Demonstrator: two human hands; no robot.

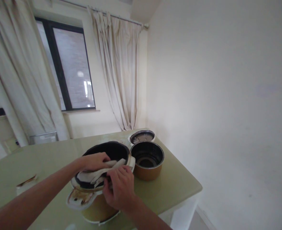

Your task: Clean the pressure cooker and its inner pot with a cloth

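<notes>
A cooker (99, 207) with a yellowish-brown body, a white rim and a dark interior stands on the table. Its white handle tab (80, 198) at the near left carries brown stains. Across the near side of its opening lies a crumpled whitish cloth (90, 176). My left hand (95, 161) is closed on the cloth over the opening, fingertips partly hidden. At the near right rim, my right hand (121, 187) has its fingers bent around the cloth's edge, the thumb low against the outside.
Right of the cooker, a brown inner pot (148, 174) with a black inside sits on the pale green table (176, 188). Behind it lies a round lid (142, 137). A white piece with a brown edge (27, 184) rests at left. A wall (222, 111) rises along the right.
</notes>
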